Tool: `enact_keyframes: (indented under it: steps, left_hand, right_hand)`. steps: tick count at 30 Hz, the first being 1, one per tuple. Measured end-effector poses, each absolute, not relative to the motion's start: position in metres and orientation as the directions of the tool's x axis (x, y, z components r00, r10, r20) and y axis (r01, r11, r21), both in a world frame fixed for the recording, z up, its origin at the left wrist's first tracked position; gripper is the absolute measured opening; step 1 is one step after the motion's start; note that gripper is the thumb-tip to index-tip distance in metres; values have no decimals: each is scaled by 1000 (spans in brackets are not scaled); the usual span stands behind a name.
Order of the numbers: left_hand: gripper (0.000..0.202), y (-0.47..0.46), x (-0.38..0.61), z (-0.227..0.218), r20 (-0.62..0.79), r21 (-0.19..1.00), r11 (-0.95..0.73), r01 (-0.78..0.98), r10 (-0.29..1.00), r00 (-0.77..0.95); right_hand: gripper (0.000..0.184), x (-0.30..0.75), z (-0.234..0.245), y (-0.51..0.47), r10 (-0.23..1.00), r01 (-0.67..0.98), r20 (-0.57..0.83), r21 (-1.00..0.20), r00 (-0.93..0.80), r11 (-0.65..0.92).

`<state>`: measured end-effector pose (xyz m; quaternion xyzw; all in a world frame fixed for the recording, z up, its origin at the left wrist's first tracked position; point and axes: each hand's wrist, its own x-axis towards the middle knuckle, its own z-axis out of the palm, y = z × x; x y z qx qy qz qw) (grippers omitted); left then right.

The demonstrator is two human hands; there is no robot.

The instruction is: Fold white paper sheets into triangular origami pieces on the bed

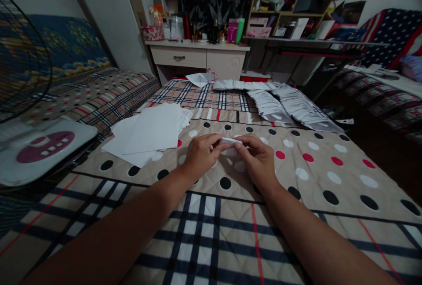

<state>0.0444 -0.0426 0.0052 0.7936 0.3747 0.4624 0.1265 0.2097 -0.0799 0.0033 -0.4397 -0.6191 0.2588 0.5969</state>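
My left hand (200,156) and my right hand (258,158) rest on a quilted bedspread (329,175) with dots and plaid. Both pinch a small folded white paper (230,141) held between them, fingers curled onto its ends. To the left lies a loose stack of flat white sheets (150,132). Farther back, rows of several folded white paper pieces (290,104) fan across the bed, and one larger folded sheet (199,78) sits near the far edge.
A standing fan with its base (41,148) is at the left beside the bed. A white dresser (198,56) with bottles stands behind the bed, next to a cluttered desk and shelves (290,16). Another bed (379,87) is at the right.
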Motion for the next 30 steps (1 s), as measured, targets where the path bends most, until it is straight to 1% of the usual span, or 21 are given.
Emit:
enact_keyframes:
  steps: [4,7,11,13,16,18,20,23,26,28,30]
  left_hand:
    - [24,-42,44,6,607,598,-670,440,737,298]
    - [30,-41,43,7,617,594,-679,431,728,298]
    - [32,-43,44,8,639,562,-711,422,698,325]
    - [31,-45,45,8,648,550,-723,418,685,333]
    - [30,-48,48,9,656,551,-717,427,688,309]
    - [31,-50,49,9,654,560,-702,440,701,285]
    - [32,-50,49,10,648,566,-694,446,708,279]
    - [35,-51,49,10,624,586,-681,440,725,292]
    - [38,-50,50,11,582,632,-637,441,766,273]
    - [40,-50,52,12,564,658,-615,434,785,257]
    - [43,-50,54,13,547,693,-594,409,802,240]
  right_hand:
    - [11,209,-1,-79,884,198,459,-878,93,436]
    - [14,206,0,-80,922,160,387,-912,31,378]
    - [18,203,6,-85,958,155,282,-945,-55,287]
    - [20,202,9,-87,967,137,249,-958,-53,254]
    - [22,199,10,-90,979,60,205,-977,-17,205]
    - [24,196,9,-91,980,29,200,-979,-5,200]
    - [26,194,7,-91,977,46,211,-976,-31,213]
    - [32,191,8,-92,970,143,231,-960,-77,240]
    - [37,190,12,-93,958,245,283,-926,-54,287]
    - [38,188,14,-95,946,281,323,-906,-23,316]
    - [37,187,14,-96,938,277,345,-903,15,328]
